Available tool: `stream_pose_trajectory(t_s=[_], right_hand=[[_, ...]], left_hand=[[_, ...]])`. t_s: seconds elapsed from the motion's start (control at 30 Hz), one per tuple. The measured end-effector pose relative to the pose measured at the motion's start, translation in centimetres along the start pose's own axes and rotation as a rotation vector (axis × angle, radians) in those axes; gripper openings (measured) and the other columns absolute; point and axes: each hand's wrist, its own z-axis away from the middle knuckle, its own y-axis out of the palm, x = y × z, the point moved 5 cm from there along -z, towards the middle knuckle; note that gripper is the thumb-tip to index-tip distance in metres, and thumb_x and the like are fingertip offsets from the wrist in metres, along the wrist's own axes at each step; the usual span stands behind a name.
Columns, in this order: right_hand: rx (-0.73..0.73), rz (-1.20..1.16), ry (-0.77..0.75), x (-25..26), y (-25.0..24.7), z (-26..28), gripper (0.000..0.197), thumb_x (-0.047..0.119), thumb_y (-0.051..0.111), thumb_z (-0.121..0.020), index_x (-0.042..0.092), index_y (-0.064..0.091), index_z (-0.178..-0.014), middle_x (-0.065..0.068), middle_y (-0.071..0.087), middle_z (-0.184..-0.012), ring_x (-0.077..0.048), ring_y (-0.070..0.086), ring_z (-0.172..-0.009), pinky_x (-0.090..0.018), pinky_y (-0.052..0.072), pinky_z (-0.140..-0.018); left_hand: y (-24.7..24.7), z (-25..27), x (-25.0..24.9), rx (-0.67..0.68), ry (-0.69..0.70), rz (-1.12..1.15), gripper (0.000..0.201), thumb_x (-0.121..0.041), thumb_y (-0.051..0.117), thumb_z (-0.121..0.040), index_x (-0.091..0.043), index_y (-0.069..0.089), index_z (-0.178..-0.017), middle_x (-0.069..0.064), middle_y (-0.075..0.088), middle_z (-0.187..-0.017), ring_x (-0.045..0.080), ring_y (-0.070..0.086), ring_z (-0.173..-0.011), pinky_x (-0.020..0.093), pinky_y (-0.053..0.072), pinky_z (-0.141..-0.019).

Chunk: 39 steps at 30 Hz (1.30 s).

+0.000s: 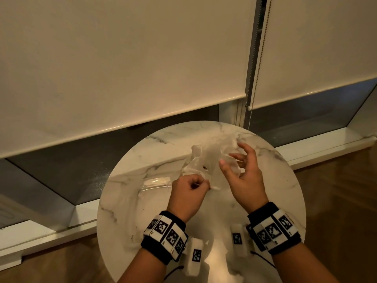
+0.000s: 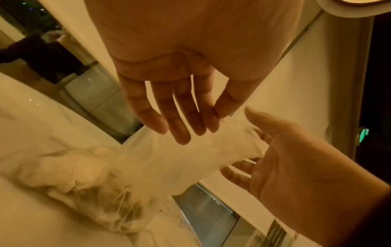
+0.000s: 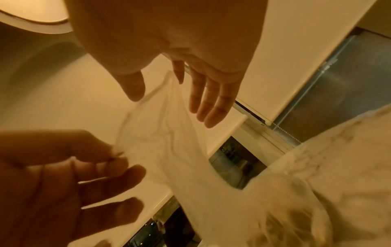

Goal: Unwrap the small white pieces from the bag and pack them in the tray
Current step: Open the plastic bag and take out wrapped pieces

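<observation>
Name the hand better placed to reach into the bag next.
Right. The left hand already pinches the bag edge, while the right hand hovers open at its mouth, holding nothing.

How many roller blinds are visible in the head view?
2. The left roller blind covers the window left of the bead chain. The right roller blind hangs just past it. The frame crops both sides, so more could be out of view.

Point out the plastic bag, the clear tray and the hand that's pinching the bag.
plastic bag (image 1: 206, 160), head view, on its crumpled middle above the table.
clear tray (image 1: 155, 185), head view, on its far rim left of the hands.
left hand (image 1: 188, 193), head view, on its back; its grip pinches the bag.
</observation>
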Motion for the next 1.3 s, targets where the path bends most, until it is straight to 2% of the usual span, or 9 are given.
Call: stream_pose_trajectory(t_s=[0.17,0.27,0.43,0.53,0.77,0.93,1.07,1.17,1.3], right_hand=[[0.098,0.106,-0.073,0.4,0.0,-0.2,0.058,0.011,0.062,-0.095,0.049,0.037,-0.131,0.003,0.064,-0.091,-0.008,0.066,-0.075,-0.023,0.055,-0.066],[0.154,0.163,-0.173,0.4,-0.1,0.7,0.038,0.006,0.053,-0.098,0.038,0.051,-0.120,0.006,0.059,-0.092,-0.013,0.064,-0.069,-0.025,0.056,-0.058],[0.235,0.283,-0.212,0.0,-0.1,1.7,0.027,-0.003,0.051,-0.094,0.015,0.071,-0.097,0.013,0.056,-0.095,-0.012,0.063,-0.071,-0.037,0.058,-0.062],[0.234,0.430,-0.128,-0.6,-0.4,1.6,0.028,0.005,0.054,-0.095,0.014,0.069,-0.117,0.009,0.064,-0.101,-0.013,0.064,-0.088,-0.036,0.056,-0.084],[0.006,0.669,0.182,-2.8,-6.8,0.6,0.035,0.013,0.055,-0.092,0.012,0.069,-0.124,-0.009,0.070,-0.120,-0.027,0.064,-0.108,-0.035,0.049,-0.098],[0.178,0.712,0.269,-2.9,-5.8,1.4,0.032,0.028,0.059,-0.090,0.031,0.067,-0.121,0.002,0.069,-0.098,-0.021,0.063,-0.095,-0.039,0.055,-0.085],[0.123,0.725,-0.030,1.8,-3.7,1.9,0.018,0.036,0.061,-0.090,0.032,0.070,-0.105,0.010,0.060,-0.080,-0.011,0.058,-0.076,-0.037,0.054,-0.070],[0.197,0.517,-0.221,6.7,-1.2,3.4,0.010,0.033,0.065,-0.089,0.031,0.074,-0.093,0.009,0.057,-0.058,-0.008,0.055,-0.057,-0.030,0.050,-0.059],[0.362,0.385,0.019,6.3,1.5,2.3,0.021,0.013,0.057,-0.088,0.018,0.077,-0.085,-0.001,0.069,-0.064,-0.013,0.063,-0.060,-0.035,0.054,-0.066]], left_hand=[[-1.3,0.6,0.1,-0.095,-0.109,-0.254,0.023,-0.048,0.071,-0.078,-0.029,0.059,-0.082,-0.013,0.066,-0.080,0.005,0.063,-0.079,0.029,0.052,-0.073],[-2.6,0.6,-1.5,-0.276,0.092,-0.250,0.037,-0.053,0.070,-0.080,-0.028,0.046,-0.093,-0.012,0.054,-0.115,0.012,0.052,-0.113,0.023,0.040,-0.091],[0.3,-1.2,-2.3,0.030,0.157,-0.581,0.020,-0.053,0.064,-0.089,-0.043,0.067,-0.106,-0.002,0.023,-0.162,0.024,0.016,-0.150,0.047,0.026,-0.118],[1.8,-2.6,-0.6,0.166,0.050,-0.656,0.030,-0.041,0.063,-0.093,-0.032,0.069,-0.122,0.004,0.047,-0.148,0.024,0.041,-0.139,0.039,0.039,-0.111],[-2.6,-2.6,0.7,-0.116,-0.015,-0.663,0.067,0.011,0.057,-0.080,-0.017,0.050,-0.141,0.006,0.052,-0.137,0.027,0.059,-0.117,0.035,0.051,-0.095],[-2.4,-1.7,1.3,-0.034,0.062,-0.652,0.088,0.017,0.057,-0.076,-0.021,0.032,-0.150,0.005,0.046,-0.140,0.027,0.061,-0.111,0.037,0.056,-0.088],[-1.1,-0.4,0.7,0.075,0.144,-0.722,0.097,0.020,0.049,-0.077,-0.023,0.019,-0.158,0.000,0.022,-0.161,0.025,0.050,-0.131,0.033,0.050,-0.101],[0.1,1.1,-0.4,0.133,0.222,-0.813,0.095,0.014,0.051,-0.082,-0.023,0.013,-0.160,-0.002,0.016,-0.164,0.024,0.048,-0.132,0.033,0.053,-0.094],[0.9,2.6,-1.4,0.202,0.302,-0.832,0.096,0.012,0.055,-0.079,-0.025,0.016,-0.159,-0.003,0.019,-0.162,0.023,0.045,-0.133,0.033,0.054,-0.080]])
